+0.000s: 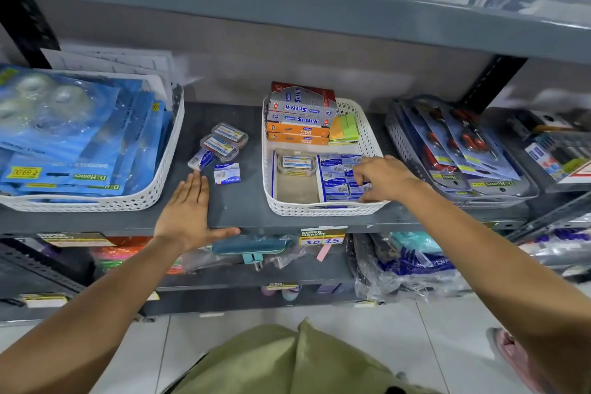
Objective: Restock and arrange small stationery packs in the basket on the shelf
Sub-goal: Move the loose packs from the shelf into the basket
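A white lattice basket (367, 134) stands in the middle of the grey shelf (243, 201). Its front right part holds rows of small blue-and-white stationery packs (335, 169), with a clear plastic box (295, 165) beside them. My right hand (383, 177) reaches into the basket, fingertips pressed on the blue packs. My left hand (188, 211) lies flat on the shelf with fingers apart, holding nothing. Just beyond its fingertips sit one loose blue-and-white pack (226, 173), a small blue item (201, 159) and two clear boxes (225, 141).
Softek and orange Trio boxes (299, 120) and sticky notes (345, 129) fill the basket's back. A white basket of blue tape packs (83, 144) stands left, a grey tray of scissors (460, 150) right. Lower shelves hold bagged goods and price tags (321, 238).
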Tool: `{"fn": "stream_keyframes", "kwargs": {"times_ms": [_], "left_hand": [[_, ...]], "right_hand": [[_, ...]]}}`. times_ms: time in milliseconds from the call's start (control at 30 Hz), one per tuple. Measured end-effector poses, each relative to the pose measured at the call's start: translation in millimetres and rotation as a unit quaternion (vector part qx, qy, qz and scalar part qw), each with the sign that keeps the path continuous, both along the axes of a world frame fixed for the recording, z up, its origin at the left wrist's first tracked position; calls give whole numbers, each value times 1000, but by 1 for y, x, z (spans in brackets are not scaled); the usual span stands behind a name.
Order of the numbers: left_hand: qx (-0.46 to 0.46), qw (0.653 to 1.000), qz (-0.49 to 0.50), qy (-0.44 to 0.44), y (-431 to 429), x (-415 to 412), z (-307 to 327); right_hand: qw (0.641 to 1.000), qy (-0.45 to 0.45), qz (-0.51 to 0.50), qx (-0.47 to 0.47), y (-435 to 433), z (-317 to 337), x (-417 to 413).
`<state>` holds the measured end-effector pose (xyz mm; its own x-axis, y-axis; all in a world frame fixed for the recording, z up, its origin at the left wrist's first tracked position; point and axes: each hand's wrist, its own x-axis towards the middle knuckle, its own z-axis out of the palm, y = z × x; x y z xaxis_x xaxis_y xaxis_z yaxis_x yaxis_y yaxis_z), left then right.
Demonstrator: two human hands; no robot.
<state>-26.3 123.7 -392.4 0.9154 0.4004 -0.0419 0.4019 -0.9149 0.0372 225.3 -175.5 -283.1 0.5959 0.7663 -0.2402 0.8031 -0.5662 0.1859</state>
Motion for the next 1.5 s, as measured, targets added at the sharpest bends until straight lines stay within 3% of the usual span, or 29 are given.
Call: {"fn": "stream_keyframes", "kwargs": {"times_ms": [100, 200, 333, 400, 500, 633, 767, 1000, 1200, 1500], "left_hand": [[-6, 1000, 3, -2, -1, 1, 1], [-21, 1000, 6, 0, -3, 1, 3], [-22, 1000, 6, 14, -4, 2, 5], [-21, 1000, 7, 15, -3, 1, 5], [-16, 1000, 8, 14, -3, 0, 3], [-21, 1000, 3, 10, -3, 1, 3], [-24, 1000, -1, 8, 0, 1, 2], [-26, 1000, -1, -2, 2, 1, -1], [-19, 1000, -5, -7, 2, 1, -3], [-15, 1000, -8, -19, 3, 0, -3]], "right_hand": [[998, 54, -31, 33, 10, 15, -1], [986, 101, -37, 128, 32, 34, -11], [936, 171, -5, 308, 86, 46, -41], [926, 167, 3, 338, 120, 45, -59], [945, 156, 30, 287, 167, 34, -82], [982, 104, 75, 138, 212, 5, -105], [992, 60, 106, 36, 229, -17, -110], [988, 19, 147, 34, 233, -29, -104], [988, 86, 101, 77, 230, -16, -91], [989, 89, 104, 59, 232, -25, -92]]}}
